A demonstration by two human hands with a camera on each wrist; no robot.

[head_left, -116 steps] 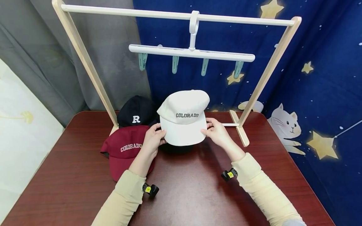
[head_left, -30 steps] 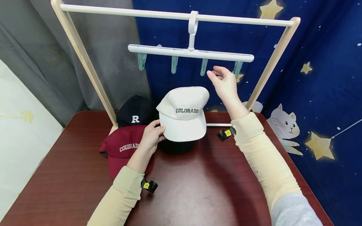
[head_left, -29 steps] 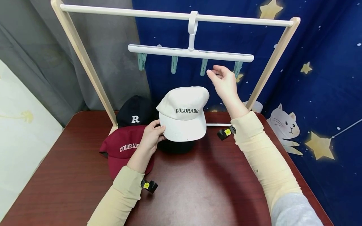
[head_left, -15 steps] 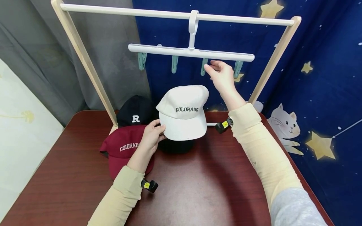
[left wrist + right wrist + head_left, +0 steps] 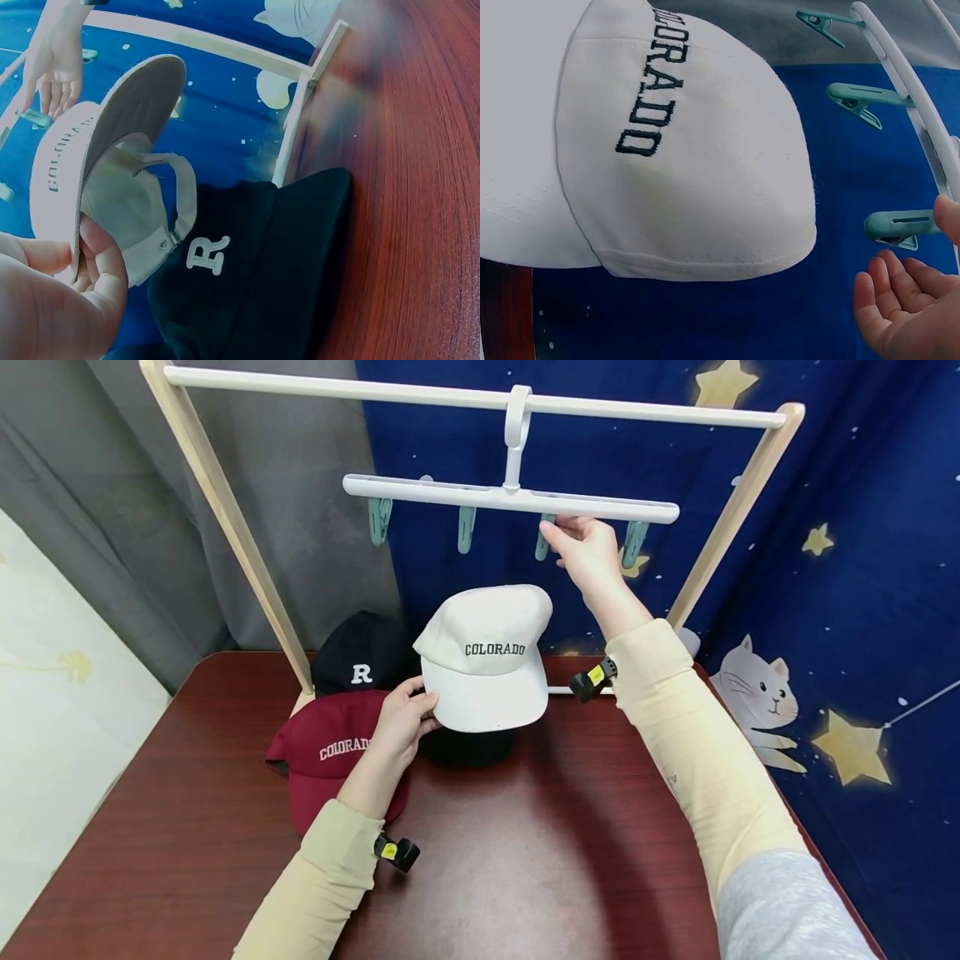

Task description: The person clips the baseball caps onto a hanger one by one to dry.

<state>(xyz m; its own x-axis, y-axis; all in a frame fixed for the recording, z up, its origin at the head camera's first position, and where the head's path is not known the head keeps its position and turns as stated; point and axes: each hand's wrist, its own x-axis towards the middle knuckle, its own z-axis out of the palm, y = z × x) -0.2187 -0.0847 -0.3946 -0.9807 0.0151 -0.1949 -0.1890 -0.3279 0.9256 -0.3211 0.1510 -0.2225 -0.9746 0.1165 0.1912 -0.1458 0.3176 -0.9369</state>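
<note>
My left hand (image 5: 402,724) pinches the brim edge of a white baseball cap (image 5: 491,631) lettered COLORADO, its thumb in front and fingers behind. The cap is held up with its front toward the head camera; in the left wrist view its hollow inside and back strap (image 5: 185,196) show. Under the white hanger bar (image 5: 420,491), my right hand (image 5: 592,558) is at the third teal clip (image 5: 542,545) from the left. In the right wrist view the thumb (image 5: 948,217) overlaps that clip's upper end, while the loosely bent fingers (image 5: 900,289) lie below it, spread from the thumb.
A dark cap with a white R (image 5: 363,652) and a maroon COLORADO cap (image 5: 330,752) lie on the left of the brown table (image 5: 480,860). Another black cap (image 5: 468,750) sits behind the white one. A wooden rack (image 5: 720,518) carries the hanger, whose other teal clips (image 5: 465,531) hang unused.
My right hand has let go of the white cap's brim and risen to the third clip, moving slightly up and left lately. The left hand keeps holding the cap, now slightly higher.
</note>
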